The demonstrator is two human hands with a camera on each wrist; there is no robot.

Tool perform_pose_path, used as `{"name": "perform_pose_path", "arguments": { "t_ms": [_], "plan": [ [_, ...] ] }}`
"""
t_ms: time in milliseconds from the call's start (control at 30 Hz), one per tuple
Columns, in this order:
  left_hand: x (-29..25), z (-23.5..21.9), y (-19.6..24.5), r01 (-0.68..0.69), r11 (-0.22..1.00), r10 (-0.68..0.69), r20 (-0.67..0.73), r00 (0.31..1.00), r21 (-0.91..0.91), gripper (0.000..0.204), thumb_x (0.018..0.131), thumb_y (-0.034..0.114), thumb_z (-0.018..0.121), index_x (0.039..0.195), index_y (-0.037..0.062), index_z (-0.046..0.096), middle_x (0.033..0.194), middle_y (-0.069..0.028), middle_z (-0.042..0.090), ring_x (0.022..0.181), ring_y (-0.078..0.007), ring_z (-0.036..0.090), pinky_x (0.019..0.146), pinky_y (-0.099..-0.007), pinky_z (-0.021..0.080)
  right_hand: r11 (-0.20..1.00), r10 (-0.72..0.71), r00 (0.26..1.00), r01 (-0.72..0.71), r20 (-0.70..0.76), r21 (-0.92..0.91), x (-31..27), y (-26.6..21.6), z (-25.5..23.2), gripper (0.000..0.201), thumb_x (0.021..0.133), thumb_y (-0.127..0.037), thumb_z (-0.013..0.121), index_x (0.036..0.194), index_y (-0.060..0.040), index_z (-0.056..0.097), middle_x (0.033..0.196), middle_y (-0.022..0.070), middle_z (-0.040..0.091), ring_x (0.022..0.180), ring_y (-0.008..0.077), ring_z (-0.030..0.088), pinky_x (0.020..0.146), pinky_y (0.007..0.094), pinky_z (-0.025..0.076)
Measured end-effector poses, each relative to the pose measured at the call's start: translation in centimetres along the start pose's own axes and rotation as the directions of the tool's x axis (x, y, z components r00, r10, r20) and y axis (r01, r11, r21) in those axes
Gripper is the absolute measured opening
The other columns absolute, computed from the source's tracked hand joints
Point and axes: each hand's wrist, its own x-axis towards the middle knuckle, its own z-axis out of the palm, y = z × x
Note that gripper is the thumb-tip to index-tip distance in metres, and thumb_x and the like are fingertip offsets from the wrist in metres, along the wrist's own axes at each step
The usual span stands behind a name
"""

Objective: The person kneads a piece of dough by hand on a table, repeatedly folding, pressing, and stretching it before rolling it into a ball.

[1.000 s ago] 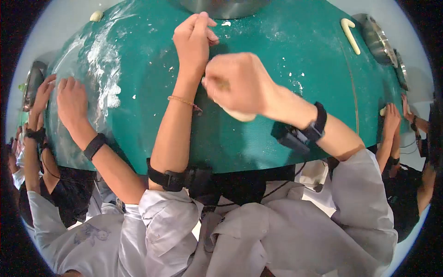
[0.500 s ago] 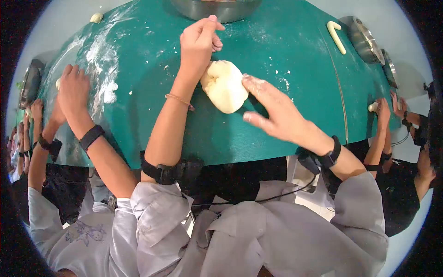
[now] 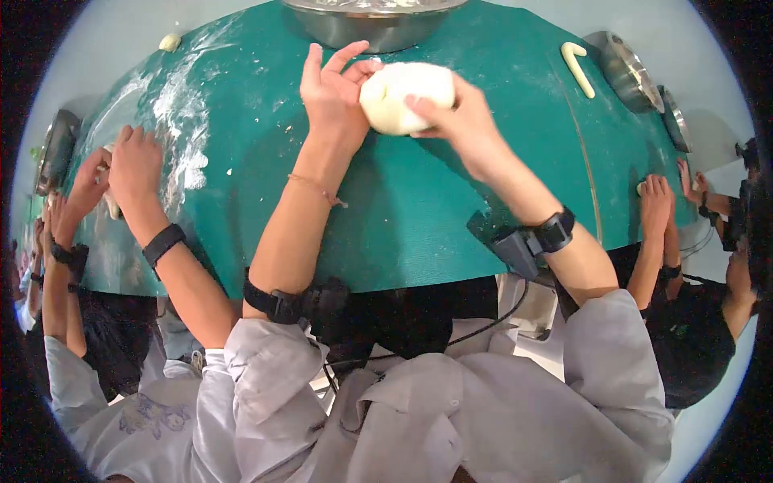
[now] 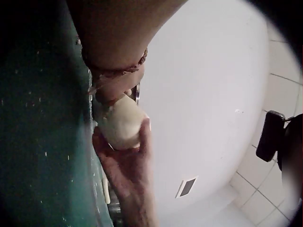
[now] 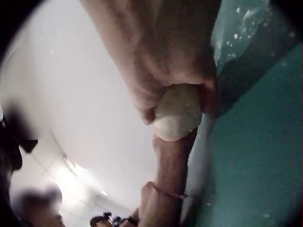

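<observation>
A pale dough ball (image 3: 394,97) is held up above the green mat (image 3: 419,217), close to the steel bowl (image 3: 374,24). My right hand (image 3: 441,106) grips it from the right, thumb and fingers curled round it. My left hand (image 3: 336,80) stands beside it with straight, spread fingers, touching its left side. The left wrist view shows the dough ball (image 4: 124,125) between my left hand (image 4: 113,90) and my right hand (image 4: 130,175). In the right wrist view my right hand (image 5: 175,80) wraps the dough ball (image 5: 179,113), with my left forearm (image 5: 170,175) behind it.
A dough strip (image 3: 578,68) and metal plates (image 3: 636,72) lie at the back right. A small dough bit (image 3: 169,42) and a flour patch (image 3: 181,105) are at the back left. Other people's hands work at the left (image 3: 133,165) and right (image 3: 660,197) edges.
The dough lay on the mat with my right hand open beside it; now my right hand grips it and has raised it toward the bowl. My left hand has spread open.
</observation>
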Motion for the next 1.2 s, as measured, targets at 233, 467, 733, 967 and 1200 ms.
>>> {"name": "perform_pose_path", "arguments": {
  "t_ms": [233, 467, 733, 967, 1200],
  "plan": [
    [-0.1, -0.8, 2.3, -0.07, 0.995, 0.066, -0.054, 0.996, -0.068, 0.058, 0.094, 0.05, 0.043, 0.116, -0.003, 0.053, 0.084, -0.0153, 0.057, 0.084, -0.0306, 0.056, 0.079, -0.0403, 0.047, 0.751, -0.66, 0.738, 0.645, -0.141, -0.138, -4.7, -10.4, -10.9, 0.037, 0.087, -0.025, 0.067, 0.116, -0.003, 0.06, 0.108, 0.0077, 0.065, 0.098, 0.0202, 0.06, 0.086, 0.0374, 0.047],
    [0.2, -0.6, 3.2, -0.117, 0.993, 0.116, -0.1, 0.988, -0.008, 0.05, 0.095, 0.047, 0.046, 0.108, -0.0005, 0.056, 0.079, -0.0112, 0.059, 0.077, -0.0249, 0.058, 0.071, -0.0351, 0.048, 0.057, -0.655, 0.678, 0.483, 0.332, -0.874, -7.9, -9.1, -7.0, 0.055, 0.081, -0.021, 0.071, 0.13, -0.0061, 0.052, 0.125, 0.0117, 0.057, 0.11, 0.0287, 0.055, 0.1, 0.0454, 0.038],
    [0.2, -0.5, 2.1, -0.106, 0.944, 0.118, -0.019, 0.993, 0.314, 0.046, 0.095, 0.043, 0.047, 0.107, 0.0006, 0.058, 0.078, -0.0088, 0.062, 0.075, -0.0211, 0.061, 0.067, -0.0314, 0.049, 0.327, -0.314, 0.894, 0.417, 0.319, -0.848, -5.5, -5.6, -3.2, 0.054, 0.071, -0.025, 0.078, 0.116, -0.0017, 0.06, 0.12, 0.0174, 0.059, 0.117, 0.0353, 0.054, 0.098, 0.0399, 0.044],
    [0.4, -0.7, 1.8, -0.071, 0.927, 0.08, -0.009, 0.997, 0.367, 0.041, 0.096, 0.04, 0.05, 0.107, 0.0015, 0.058, 0.078, -0.0076, 0.063, 0.073, -0.0194, 0.063, 0.065, -0.0292, 0.051, 0.541, -0.189, 0.939, 0.345, 0.288, -0.767, -2.3, -0.2, -2.3, 0.052, 0.07, -0.028, 0.078, 0.114, -0.0045, 0.061, 0.108, 0.0151, 0.065, 0.1, 0.0327, 0.064, 0.089, 0.0392, 0.05],
    [0.4, -0.8, 2.2, -0.055, 0.936, 0.062, -0.009, 0.998, 0.348, 0.038, 0.095, 0.038, 0.05, 0.104, 0.0026, 0.059, 0.076, -0.007, 0.063, 0.07, -0.0195, 0.063, 0.064, -0.0293, 0.051, 0.724, -0.559, 0.802, 0.347, -0.212, -0.596, -4.4, -13.0, -8.3, 0.05, 0.076, -0.025, 0.073, 0.119, -0.0039, 0.058, 0.105, 0.0097, 0.066, 0.096, 0.0204, 0.064, 0.084, 0.0351, 0.053]
  ]
}}
